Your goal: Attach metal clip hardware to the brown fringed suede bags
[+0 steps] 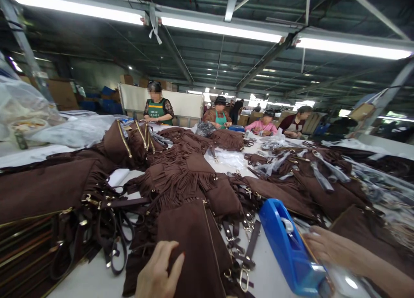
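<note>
My left hand rests on a dark brown suede-like bag, its thumb apart from the bent fingers, with nothing held. A zipper runs down the right side of this bag, and fringe shows along its left. My right hand is just right of a blue tape dispenser. Its fingers are blurred, so whether they touch the dispenser or grip anything is unclear. A shiny clear item lies below that hand. Between bag and dispenser are brown straps with metal clasps.
Brown fringed bags are heaped across the table. Another brown bag and looped straps lie at left. Clear plastic wrap sits mid-table, and a plastic sack stands far left. Several people work along the far side.
</note>
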A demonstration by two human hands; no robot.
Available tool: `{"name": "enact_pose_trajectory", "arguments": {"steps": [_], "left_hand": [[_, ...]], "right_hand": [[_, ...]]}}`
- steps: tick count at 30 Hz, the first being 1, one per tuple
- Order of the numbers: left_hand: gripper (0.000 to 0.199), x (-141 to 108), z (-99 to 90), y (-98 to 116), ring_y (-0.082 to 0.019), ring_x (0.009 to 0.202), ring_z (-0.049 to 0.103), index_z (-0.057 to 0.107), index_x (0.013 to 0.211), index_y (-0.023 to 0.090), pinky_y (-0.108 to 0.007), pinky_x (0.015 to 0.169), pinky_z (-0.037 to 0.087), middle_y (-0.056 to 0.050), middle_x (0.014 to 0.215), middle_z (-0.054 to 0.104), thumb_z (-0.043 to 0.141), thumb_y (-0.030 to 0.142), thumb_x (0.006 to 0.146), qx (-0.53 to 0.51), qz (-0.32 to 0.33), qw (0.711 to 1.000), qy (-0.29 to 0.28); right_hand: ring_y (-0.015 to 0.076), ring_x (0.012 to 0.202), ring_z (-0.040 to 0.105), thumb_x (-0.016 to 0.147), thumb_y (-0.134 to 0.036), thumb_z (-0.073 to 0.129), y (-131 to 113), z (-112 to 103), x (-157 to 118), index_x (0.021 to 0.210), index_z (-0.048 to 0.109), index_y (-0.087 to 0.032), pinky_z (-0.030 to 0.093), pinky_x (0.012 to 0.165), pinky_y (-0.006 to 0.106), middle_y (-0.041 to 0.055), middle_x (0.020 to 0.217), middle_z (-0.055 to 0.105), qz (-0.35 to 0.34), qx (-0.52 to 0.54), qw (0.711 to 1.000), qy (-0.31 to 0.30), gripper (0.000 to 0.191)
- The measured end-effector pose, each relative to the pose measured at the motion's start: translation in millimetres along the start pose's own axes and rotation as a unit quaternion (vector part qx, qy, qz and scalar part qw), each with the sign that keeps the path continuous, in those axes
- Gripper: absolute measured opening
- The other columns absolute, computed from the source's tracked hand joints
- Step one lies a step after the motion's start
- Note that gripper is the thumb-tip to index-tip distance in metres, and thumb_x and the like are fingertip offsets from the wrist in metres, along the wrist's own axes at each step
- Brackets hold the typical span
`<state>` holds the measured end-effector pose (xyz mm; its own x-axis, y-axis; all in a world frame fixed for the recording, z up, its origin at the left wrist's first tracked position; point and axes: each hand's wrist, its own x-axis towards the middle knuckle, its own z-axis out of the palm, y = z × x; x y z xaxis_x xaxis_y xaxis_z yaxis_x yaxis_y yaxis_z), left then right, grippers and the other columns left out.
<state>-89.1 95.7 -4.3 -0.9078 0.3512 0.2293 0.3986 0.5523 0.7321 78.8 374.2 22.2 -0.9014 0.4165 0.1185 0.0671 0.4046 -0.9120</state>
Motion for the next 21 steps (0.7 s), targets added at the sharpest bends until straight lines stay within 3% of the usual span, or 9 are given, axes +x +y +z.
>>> {"name": "enact_pose_trajectory", "arguments": {"steps": [2, 4, 6, 9, 12, 14, 16, 18, 21], "left_hand": [[0.040, 4, 2.2, 26, -0.023, 0.082, 0.060, 0.051, 0.100, 0.018, -0.035, 0.077, 0.045, -0.007, 0.088, 0.059, 0.038, 0.051, 0.083, 0.009, -0.039, 0.996, -0.082], [0.049, 11, 4.4, 49, -0.028, 0.089, 0.061, 0.046, 0.111, 0.013, -0.039, 0.079, 0.045, -0.012, 0.095, 0.061, 0.040, 0.050, 0.082, 0.041, -0.085, 0.983, -0.155], [0.064, 18, 6.8, 66, -0.033, 0.104, 0.057, 0.034, 0.127, 0.005, -0.043, 0.088, 0.043, -0.021, 0.115, 0.056, 0.044, 0.047, 0.080, 0.086, -0.104, 0.972, -0.192], [0.075, 24, 11.1, 81, -0.036, 0.116, 0.048, 0.020, 0.137, -0.003, -0.046, 0.097, 0.037, -0.027, 0.132, 0.043, 0.050, 0.033, 0.078, 0.149, -0.083, 0.956, -0.237], [0.056, 28, 12.4, 86, -0.036, 0.111, 0.053, 0.037, 0.129, -0.002, -0.048, 0.094, 0.038, -0.027, 0.122, 0.052, 0.041, 0.008, 0.074, 0.176, -0.039, 0.944, -0.276], [0.048, 34, 6.2, 86, -0.031, 0.102, 0.058, 0.052, 0.114, 0.002, -0.042, 0.089, 0.042, -0.022, 0.107, 0.061, 0.036, 0.000, 0.068, 0.168, -0.020, 0.943, -0.285], [0.044, 44, -10.2, 88, -0.024, 0.096, 0.061, 0.058, 0.101, 0.009, -0.032, 0.086, 0.044, -0.014, 0.098, 0.065, 0.035, -0.002, 0.064, 0.152, -0.002, 0.946, -0.288], [0.043, 57, -37.4, 92, -0.019, 0.095, 0.060, 0.059, 0.099, 0.013, -0.025, 0.084, 0.044, -0.008, 0.098, 0.065, 0.037, 0.002, 0.065, 0.120, 0.031, 0.955, -0.271], [0.044, 76, -88.9, 103, -0.019, 0.098, 0.059, 0.057, 0.112, 0.016, -0.023, 0.085, 0.045, -0.003, 0.109, 0.064, 0.040, 0.018, 0.071, 0.069, 0.129, 0.973, -0.180]], "right_hand": [[0.0170, 0.081, 0.063, 0.088, -0.042, 0.056, 8, -57, 25, 0.104, 0.061, -0.017, 0.055, 0.068, 0.034, 0.0043, 0.095, 0.065, -0.034, -0.007, 0.999, 0.019, 0.030], [0.0207, 0.078, 0.066, 0.083, -0.042, 0.058, 20, -109, 45, 0.096, 0.067, -0.028, 0.055, 0.057, 0.031, -0.0018, 0.083, 0.069, -0.068, -0.016, 0.997, 0.030, 0.021], [0.0208, 0.083, 0.067, 0.081, -0.040, 0.057, 39, -150, 56, 0.098, 0.067, -0.037, 0.056, 0.056, 0.029, -0.0055, 0.091, 0.071, -0.101, -0.026, 0.993, 0.050, 0.021], [0.0184, 0.083, 0.068, 0.074, -0.037, 0.061, 74, -190, 57, 0.092, 0.069, -0.041, 0.056, 0.056, 0.022, -0.0074, 0.096, 0.071, -0.187, -0.077, 0.977, 0.068, 0.021], [0.0178, 0.070, 0.069, 0.065, -0.032, 0.067, 93, -210, 51, 0.083, 0.072, -0.038, 0.055, 0.049, 0.018, -0.0063, 0.083, 0.072, -0.248, -0.132, 0.956, 0.079, 0.020], [0.0156, 0.068, 0.069, 0.069, -0.033, 0.064, 83, -207, 48, 0.083, 0.072, -0.037, 0.053, 0.051, 0.015, -0.0062, 0.083, 0.072, -0.262, -0.147, 0.948, 0.110, 0.017], [0.0114, 0.068, 0.068, 0.077, -0.038, 0.057, 56, -184, 43, 0.080, 0.072, -0.037, 0.051, 0.056, 0.012, -0.0070, 0.080, 0.073, -0.249, -0.128, 0.951, 0.128, 0.015], [0.0087, 0.064, 0.066, 0.086, -0.046, 0.046, 23, -139, 30, 0.078, 0.071, -0.039, 0.049, 0.055, 0.013, -0.0090, 0.071, 0.071, -0.232, -0.067, 0.964, 0.109, 0.027], [0.0134, 0.074, 0.064, 0.092, -0.047, 0.044, -15, -42, -5, 0.100, 0.065, -0.028, 0.056, 0.063, 0.026, 0.0022, 0.093, 0.068, -0.164, -0.016, 0.982, 0.090, 0.029]]}}
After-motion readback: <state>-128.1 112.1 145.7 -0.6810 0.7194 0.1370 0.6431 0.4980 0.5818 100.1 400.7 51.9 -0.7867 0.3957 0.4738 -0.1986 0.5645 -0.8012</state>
